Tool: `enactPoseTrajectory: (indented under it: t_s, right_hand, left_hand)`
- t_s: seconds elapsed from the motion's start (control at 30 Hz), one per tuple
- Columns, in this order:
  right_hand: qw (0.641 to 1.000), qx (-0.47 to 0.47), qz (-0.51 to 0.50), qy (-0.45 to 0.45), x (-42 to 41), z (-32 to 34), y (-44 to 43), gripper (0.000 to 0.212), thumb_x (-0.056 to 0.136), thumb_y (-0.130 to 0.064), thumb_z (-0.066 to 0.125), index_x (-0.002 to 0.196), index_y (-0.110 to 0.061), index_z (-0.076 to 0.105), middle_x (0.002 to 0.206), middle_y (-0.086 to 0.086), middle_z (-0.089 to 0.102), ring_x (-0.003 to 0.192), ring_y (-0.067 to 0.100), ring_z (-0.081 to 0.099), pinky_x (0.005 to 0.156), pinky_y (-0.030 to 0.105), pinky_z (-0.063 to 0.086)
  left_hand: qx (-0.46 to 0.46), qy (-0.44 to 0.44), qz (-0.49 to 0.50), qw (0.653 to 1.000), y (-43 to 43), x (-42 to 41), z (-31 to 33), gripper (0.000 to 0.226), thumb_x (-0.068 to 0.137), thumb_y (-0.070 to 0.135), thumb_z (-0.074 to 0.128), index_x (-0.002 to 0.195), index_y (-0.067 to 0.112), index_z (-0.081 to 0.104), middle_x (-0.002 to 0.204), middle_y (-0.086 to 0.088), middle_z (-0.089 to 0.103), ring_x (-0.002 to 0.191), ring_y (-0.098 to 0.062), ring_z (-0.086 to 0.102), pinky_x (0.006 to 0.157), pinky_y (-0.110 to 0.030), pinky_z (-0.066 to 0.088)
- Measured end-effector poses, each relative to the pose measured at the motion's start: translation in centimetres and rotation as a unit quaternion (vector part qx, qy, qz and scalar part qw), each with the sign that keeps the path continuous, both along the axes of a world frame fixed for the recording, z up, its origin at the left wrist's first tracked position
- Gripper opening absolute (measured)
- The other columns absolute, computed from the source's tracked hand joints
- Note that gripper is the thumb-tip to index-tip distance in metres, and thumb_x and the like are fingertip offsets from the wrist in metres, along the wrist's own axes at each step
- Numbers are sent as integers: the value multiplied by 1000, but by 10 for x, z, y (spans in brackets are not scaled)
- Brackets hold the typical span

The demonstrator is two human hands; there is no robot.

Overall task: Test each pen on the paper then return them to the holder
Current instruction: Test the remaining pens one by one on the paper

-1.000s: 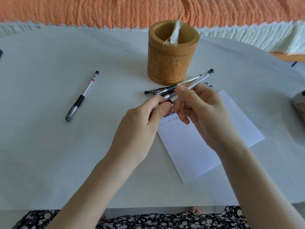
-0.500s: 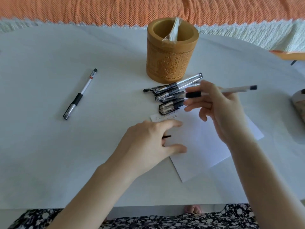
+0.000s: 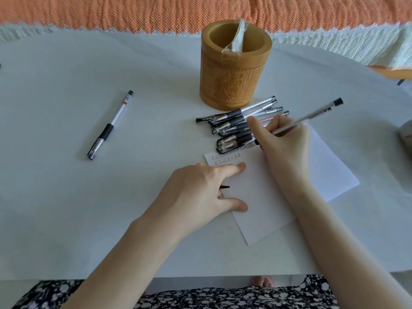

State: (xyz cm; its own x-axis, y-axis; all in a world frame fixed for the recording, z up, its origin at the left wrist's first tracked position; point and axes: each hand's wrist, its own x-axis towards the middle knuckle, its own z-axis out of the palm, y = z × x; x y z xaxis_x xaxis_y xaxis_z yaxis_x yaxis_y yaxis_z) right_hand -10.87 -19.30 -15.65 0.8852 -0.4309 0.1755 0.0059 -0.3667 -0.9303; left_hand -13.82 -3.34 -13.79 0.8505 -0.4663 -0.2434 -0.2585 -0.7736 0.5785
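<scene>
right hand [image 3: 283,148]: fingers pinch a pen [image 3: 312,114], tip down at top of the paper [image 3: 267,197], just beside the pen pile [image 3: 236,126] by the holder [image 3: 234,70]. left hand [image 3: 200,192]: fingers spread flat, pressing the paper's left edge. spare pen [image 3: 111,126] lies well left on the table [image 3: 66,208].

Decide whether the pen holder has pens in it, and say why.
No pens show: the upright holder has only a clear wrapper poking out; pens lie beside it.
</scene>
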Motion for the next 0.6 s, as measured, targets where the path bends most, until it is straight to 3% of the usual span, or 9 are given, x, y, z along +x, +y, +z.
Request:
enactPoseTrajectory:
  t_s: [0.13,0.6]
  right_hand:
    - [1000,-28,-5,3,-2,-2,2,33,78,-9,61,55,-4,37,50,2,28,50,7,23,46,22,20]
    - [999,-42,15,-9,-1,-4,4,36,79,-7,59,56,1,33,53,10,27,53,12,22,47,24,18]
  left_hand:
    - [2,-1,2,1000,-1,1,-1,69,66,62,67,128,56,37,96,10,67,95,-1,61,88,-22,46]
    - [1,-10,0,1000,-1,1,1,69,67,61,67,129,53,39,90,10,64,96,-2,60,87,-23,46]
